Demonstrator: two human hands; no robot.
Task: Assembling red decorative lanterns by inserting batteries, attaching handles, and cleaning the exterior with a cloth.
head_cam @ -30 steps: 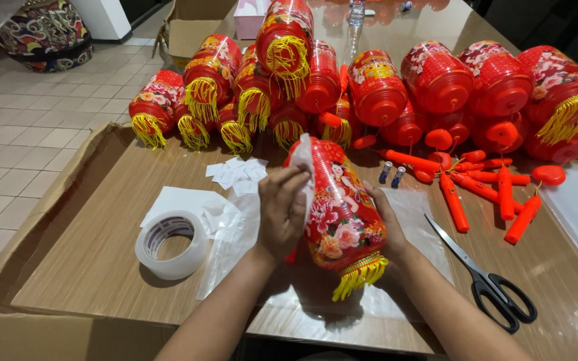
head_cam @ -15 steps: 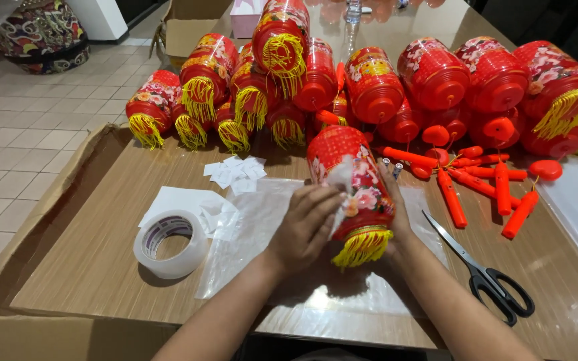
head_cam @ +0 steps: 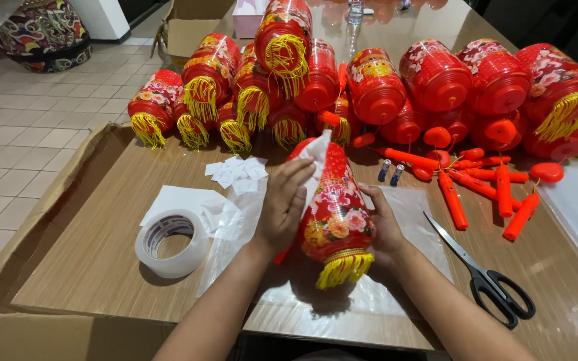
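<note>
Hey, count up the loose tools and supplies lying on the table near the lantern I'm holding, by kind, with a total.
Roll of clear tape: 1
Black-handled scissors: 1
Small batteries: 2
Total: 4
The red lantern sits between the left hand and right hand.

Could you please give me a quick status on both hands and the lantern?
Left hand and right hand grip red lantern. Tassel toward camera. Tape roll, scissors lie apart.

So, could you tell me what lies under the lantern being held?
Under the lantern is a clear plastic sheet on the table. Both hands cover its sides; anything beneath is hidden.
</note>
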